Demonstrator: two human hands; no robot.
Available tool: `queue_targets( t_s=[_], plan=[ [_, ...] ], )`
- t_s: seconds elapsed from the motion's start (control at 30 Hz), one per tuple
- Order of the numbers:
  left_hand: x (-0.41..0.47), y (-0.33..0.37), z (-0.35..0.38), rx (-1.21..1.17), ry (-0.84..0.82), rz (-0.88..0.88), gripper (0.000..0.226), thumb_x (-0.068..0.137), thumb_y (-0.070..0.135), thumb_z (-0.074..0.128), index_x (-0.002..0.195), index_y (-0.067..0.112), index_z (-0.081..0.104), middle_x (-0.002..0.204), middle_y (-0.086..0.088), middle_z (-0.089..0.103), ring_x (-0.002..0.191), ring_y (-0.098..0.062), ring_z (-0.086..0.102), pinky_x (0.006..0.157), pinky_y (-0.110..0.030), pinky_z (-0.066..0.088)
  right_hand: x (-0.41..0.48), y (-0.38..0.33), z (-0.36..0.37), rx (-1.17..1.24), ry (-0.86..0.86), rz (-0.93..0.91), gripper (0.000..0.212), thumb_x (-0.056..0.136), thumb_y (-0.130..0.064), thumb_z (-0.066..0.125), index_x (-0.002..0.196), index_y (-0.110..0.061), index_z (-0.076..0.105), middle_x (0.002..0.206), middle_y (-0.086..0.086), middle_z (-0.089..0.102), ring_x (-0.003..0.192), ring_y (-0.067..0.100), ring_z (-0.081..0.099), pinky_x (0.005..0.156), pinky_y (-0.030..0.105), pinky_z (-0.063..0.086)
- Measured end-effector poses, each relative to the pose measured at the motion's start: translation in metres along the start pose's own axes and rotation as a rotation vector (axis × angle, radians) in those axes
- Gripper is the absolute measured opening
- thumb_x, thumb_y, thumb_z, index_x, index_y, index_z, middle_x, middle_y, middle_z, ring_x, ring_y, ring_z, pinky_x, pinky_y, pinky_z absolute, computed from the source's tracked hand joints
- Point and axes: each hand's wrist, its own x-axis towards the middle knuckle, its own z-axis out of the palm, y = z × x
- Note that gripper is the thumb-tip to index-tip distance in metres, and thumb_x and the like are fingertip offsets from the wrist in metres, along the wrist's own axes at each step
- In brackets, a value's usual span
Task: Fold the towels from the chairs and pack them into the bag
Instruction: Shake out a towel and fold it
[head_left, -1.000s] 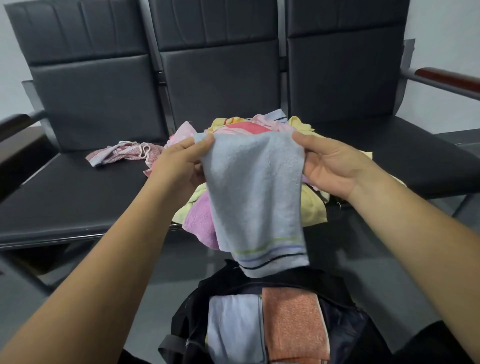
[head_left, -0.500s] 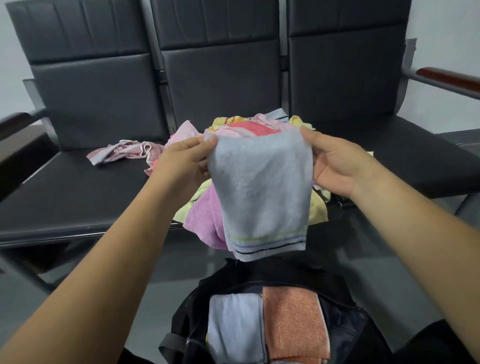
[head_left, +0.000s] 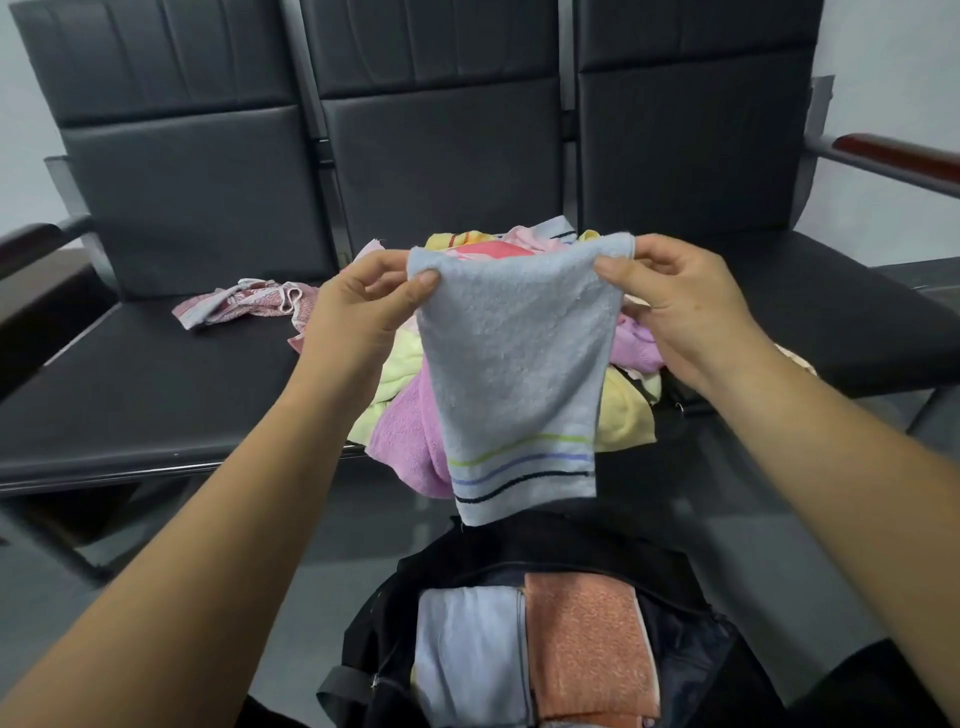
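- Blue towel (head_left: 511, 374) hangs directly above bag (head_left: 395, 639), striped hem just over bag's far rim.
- Left hand (head_left: 358, 317) pinches one top corner, right hand (head_left: 680, 312) pinches other; thumbs and fingers closed on cloth, nothing else held.
- Towel pile (head_left: 410, 436) on chair seat (head_left: 156, 395) beyond bag.
- Two folded towels (head_left: 587, 649) side by side inside bag.
- Likely risks: pinch slips, towel drops unfolded into bag and rumples packed ones; corners brought together unevenly, fold crooked; hem snags pile, drags loose towel off seat.
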Motion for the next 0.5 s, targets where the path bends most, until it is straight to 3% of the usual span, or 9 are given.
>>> queue_targets(
  t_s=[0.03, 0.1, 0.23, 0.27, 0.37, 0.43, 0.5],
  plan=[
    [-0.001, 0.001, 0.002, -0.004, -0.017, 0.011, 0.007, 0.092, 0.016, 0.073, 0.099, 0.019, 0.075, 0.105, -0.011, 0.077, 0.103, -0.026, 0.071, 0.1, -0.042, 0.053, -0.001, 0.001, 0.001, -0.014, -0.027, -0.035, 0.007, 0.09, -0.015, 0.077, 0.095, -0.021, 0.077, 0.102, 0.007, 0.077, 0.097, 0.024, 0.074, 0.086, 0.047, 0.062],
    [-0.006, 0.005, 0.009, 0.011, -0.069, 0.035, 0.008, 0.095, 0.013, 0.069, 0.102, 0.016, 0.07, 0.1, -0.01, 0.077, 0.092, -0.022, 0.071, 0.087, -0.036, 0.057, -0.002, 0.003, 0.005, -0.033, -0.131, -0.088, 0.02, 0.087, -0.017, 0.08, 0.104, -0.026, 0.074, 0.11, 0.007, 0.075, 0.106, 0.023, 0.072, 0.091, 0.049, 0.059],
    [-0.013, 0.01, 0.023, 0.087, -0.159, 0.075, 0.007, 0.097, 0.014, 0.068, 0.104, 0.017, 0.068, 0.093, -0.017, 0.071, 0.084, -0.02, 0.066, 0.081, -0.036, 0.054, -0.011, 0.008, 0.025, -0.102, -0.414, -0.02, 0.083, 0.072, -0.027, 0.092, 0.143, -0.031, 0.048, 0.134, 0.003, 0.066, 0.123, 0.022, 0.066, 0.103, 0.049, 0.054],
    [-0.014, 0.01, 0.025, 0.112, -0.173, 0.08, 0.007, 0.097, 0.015, 0.068, 0.104, 0.017, 0.068, 0.093, -0.021, 0.071, 0.084, -0.021, 0.066, 0.081, -0.039, 0.053, -0.013, 0.011, 0.03, -0.116, -0.427, -0.012, 0.089, 0.071, -0.026, 0.092, 0.146, -0.031, 0.043, 0.137, 0.002, 0.064, 0.123, 0.022, 0.066, 0.103, 0.051, 0.053],
    [-0.016, 0.007, 0.03, 0.101, -0.185, 0.082, 0.01, 0.096, 0.018, 0.069, 0.104, 0.022, 0.064, 0.091, -0.016, 0.071, 0.085, -0.024, 0.066, 0.081, -0.045, 0.052, -0.017, 0.016, 0.041, -0.096, -0.347, -0.027, 0.077, 0.074, -0.024, 0.089, 0.141, -0.029, 0.051, 0.135, -0.002, 0.065, 0.121, 0.02, 0.067, 0.101, 0.051, 0.055],
    [-0.014, 0.004, 0.029, -0.012, -0.206, -0.043, 0.028, 0.091, 0.023, 0.075, 0.112, 0.021, 0.057, 0.103, -0.01, 0.075, 0.095, -0.027, 0.071, 0.088, -0.045, 0.054, -0.018, 0.012, 0.043, 0.005, -0.276, -0.004, 0.068, 0.077, -0.019, 0.087, 0.136, -0.026, 0.055, 0.131, 0.002, 0.068, 0.118, 0.024, 0.068, 0.099, 0.051, 0.056],
    [-0.012, 0.001, 0.024, 0.033, -0.341, -0.21, 0.05, 0.083, 0.032, 0.082, 0.124, 0.016, 0.058, 0.118, -0.008, 0.074, 0.111, -0.026, 0.071, 0.102, -0.048, 0.051, -0.017, 0.006, 0.041, 0.177, -0.201, 0.033, 0.051, 0.084, -0.006, 0.08, 0.129, -0.018, 0.058, 0.119, 0.007, 0.073, 0.109, 0.026, 0.072, 0.09, 0.046, 0.06]
  ],
)
